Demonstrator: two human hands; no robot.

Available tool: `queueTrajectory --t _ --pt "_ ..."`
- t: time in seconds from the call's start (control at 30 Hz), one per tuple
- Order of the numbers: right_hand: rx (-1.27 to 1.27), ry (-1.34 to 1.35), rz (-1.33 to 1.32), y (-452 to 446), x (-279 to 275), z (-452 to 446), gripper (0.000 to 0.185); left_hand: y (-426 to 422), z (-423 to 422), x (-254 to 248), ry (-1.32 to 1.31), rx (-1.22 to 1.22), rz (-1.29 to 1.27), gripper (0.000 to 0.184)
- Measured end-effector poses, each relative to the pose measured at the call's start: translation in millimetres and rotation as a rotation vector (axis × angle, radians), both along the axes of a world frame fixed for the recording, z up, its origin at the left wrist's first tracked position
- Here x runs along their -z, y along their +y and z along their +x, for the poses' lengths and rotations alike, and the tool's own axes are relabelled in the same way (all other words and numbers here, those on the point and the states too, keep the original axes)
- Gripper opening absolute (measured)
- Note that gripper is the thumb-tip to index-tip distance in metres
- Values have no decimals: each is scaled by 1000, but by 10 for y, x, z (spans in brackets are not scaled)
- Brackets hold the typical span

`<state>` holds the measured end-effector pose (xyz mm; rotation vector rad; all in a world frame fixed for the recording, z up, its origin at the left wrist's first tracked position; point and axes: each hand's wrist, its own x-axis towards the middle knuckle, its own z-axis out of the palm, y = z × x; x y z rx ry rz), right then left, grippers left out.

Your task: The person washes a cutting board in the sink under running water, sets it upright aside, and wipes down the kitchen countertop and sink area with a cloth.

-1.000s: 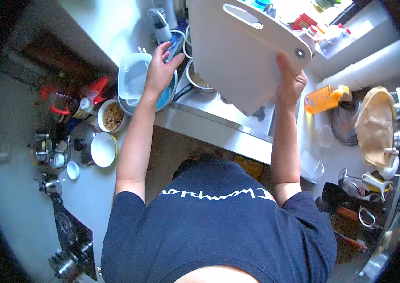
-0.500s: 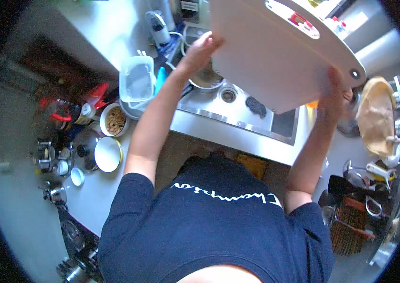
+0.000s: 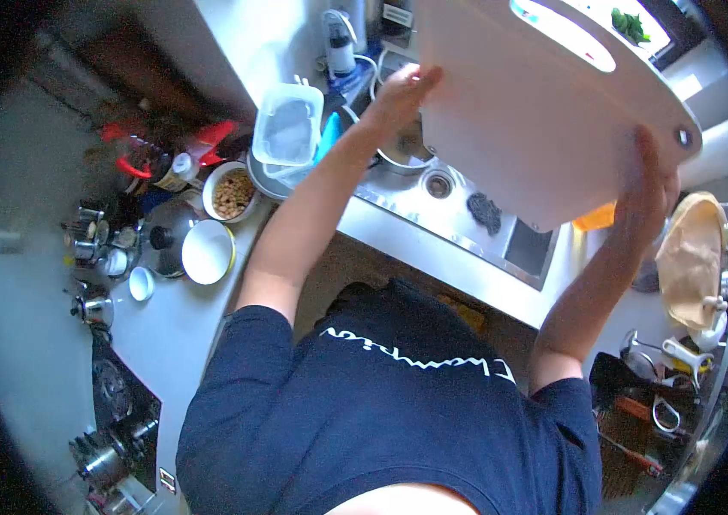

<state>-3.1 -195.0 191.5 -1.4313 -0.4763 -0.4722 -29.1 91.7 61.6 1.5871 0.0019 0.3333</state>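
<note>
A large white cutting board [image 3: 544,112] with a slot handle and a small corner hole is held up, tilted, above the sink [image 3: 467,184]. My left hand [image 3: 402,99] grips its left edge, with the fingertips partly behind the board. At its right edge, my right hand [image 3: 651,180] is closed on the board near the corner hole. Below the board lie a drain [image 3: 438,184] and a dark scrubber [image 3: 485,213]. A metal pot [image 3: 407,153] is partly hidden behind my left hand and the board.
Left of the sink are a clear plastic container [image 3: 288,129], a bowl of nuts or beans [image 3: 233,193], a white bowl [image 3: 208,251] and a small cup [image 3: 141,283]. An orange bottle [image 3: 595,218] and a brown oval item [image 3: 691,257] stand at the right.
My left hand has moved right and taken hold of the board's left edge. The board and my right hand have shifted right, and more of the sink shows.
</note>
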Motion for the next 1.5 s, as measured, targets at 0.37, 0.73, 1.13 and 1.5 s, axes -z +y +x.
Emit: queueTrajectory --t 0.37,0.73,1.13,1.5 --pt "-244 94 -427 652 -457 174 28 -304 -84 655 215 -60 -296 60" --pt "-312 291 -528 638 -156 757 35 -507 -124 655 314 4 -351 62" --pt "-295 381 -512 599 -58 895 32 -533 -34 772 375 18 -381 66" --pt "-420 339 -330 663 -10 885 20 -515 4 816 399 29 -325 72"
